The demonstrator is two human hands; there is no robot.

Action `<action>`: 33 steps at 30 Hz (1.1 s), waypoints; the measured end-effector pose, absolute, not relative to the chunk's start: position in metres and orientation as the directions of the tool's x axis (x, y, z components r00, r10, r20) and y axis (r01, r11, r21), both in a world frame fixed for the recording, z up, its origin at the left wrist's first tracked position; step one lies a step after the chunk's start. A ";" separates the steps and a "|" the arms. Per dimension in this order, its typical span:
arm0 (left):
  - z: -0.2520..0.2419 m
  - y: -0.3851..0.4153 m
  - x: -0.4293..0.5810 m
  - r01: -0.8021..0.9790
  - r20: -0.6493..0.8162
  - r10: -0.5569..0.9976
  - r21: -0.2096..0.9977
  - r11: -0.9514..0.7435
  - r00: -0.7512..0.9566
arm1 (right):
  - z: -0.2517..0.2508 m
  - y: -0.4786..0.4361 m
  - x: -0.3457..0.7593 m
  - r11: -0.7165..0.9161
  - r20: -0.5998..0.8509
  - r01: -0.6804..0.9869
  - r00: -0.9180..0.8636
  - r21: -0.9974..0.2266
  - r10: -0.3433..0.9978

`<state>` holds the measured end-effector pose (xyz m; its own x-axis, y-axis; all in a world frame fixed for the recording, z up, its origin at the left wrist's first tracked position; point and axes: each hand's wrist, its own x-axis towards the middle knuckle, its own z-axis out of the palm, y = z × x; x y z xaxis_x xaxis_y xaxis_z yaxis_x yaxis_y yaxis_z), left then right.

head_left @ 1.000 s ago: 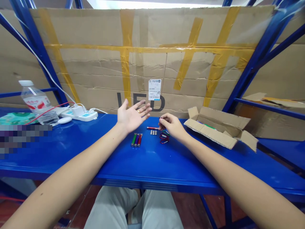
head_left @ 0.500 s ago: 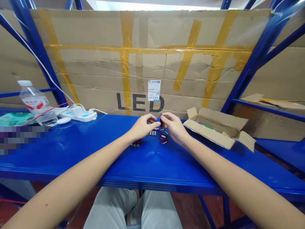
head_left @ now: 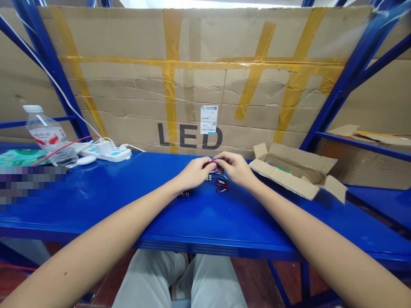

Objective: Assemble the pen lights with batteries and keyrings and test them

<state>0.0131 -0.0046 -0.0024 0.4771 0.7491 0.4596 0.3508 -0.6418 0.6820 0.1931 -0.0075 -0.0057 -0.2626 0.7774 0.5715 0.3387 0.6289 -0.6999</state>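
Observation:
My left hand [head_left: 195,173] and my right hand [head_left: 236,169] meet above the blue table, fingertips closed around a small red tube [head_left: 209,163]. It lies roughly level between them, mostly hidden by fingers. Just below the hands are red carabiners [head_left: 221,188] and a green carabiner [head_left: 224,178]. Small round silver pieces [head_left: 208,177], like button cells, sit in rows, partly covered by my left hand. Under my left wrist show the silver ends of several slim tubes [head_left: 185,194].
An open cardboard box [head_left: 282,174] stands to the right. At left are a water bottle [head_left: 48,137], a white power strip [head_left: 112,154] with cables and a white oval object [head_left: 86,160]. A large taped carton [head_left: 135,98] walls off the back, between blue posts [head_left: 337,81].
The red tube has turned from upright in my right hand to nearly level between both hands. My left fingers have closed onto it. The view has shifted slightly.

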 end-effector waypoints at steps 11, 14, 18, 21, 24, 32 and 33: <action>0.006 -0.009 0.008 0.508 0.378 0.764 0.582 -0.636 0.523 | -0.001 -0.008 0.202 0.764 0.660 0.517 -0.425 -0.385 0.620; 0.002 -0.009 0.007 0.511 0.483 0.700 0.478 -0.714 0.526 | -0.001 -0.011 0.201 0.713 0.599 0.541 -0.412 -0.446 0.687; -0.003 -0.009 0.007 0.490 0.606 0.575 0.324 -0.809 0.550 | 0.000 -0.015 0.198 0.638 0.518 0.544 -0.380 -0.545 0.766; -0.002 -0.010 0.006 0.505 0.640 0.513 0.218 -0.835 0.571 | 0.002 -0.018 0.196 0.626 0.493 0.524 -0.388 -0.577 0.779; 0.001 -0.012 0.007 0.541 0.632 0.524 0.191 -0.819 0.570 | 0.003 -0.018 0.195 0.648 0.516 0.528 -0.396 -0.550 0.760; 0.003 -0.012 0.009 0.649 0.488 0.660 0.224 -0.727 0.571 | 0.002 -0.015 0.201 0.723 0.577 0.595 -0.471 -0.352 0.668; 0.003 -0.012 0.008 0.645 0.470 0.672 0.248 -0.723 0.572 | 0.001 -0.014 0.201 0.719 0.566 0.597 -0.475 -0.355 0.674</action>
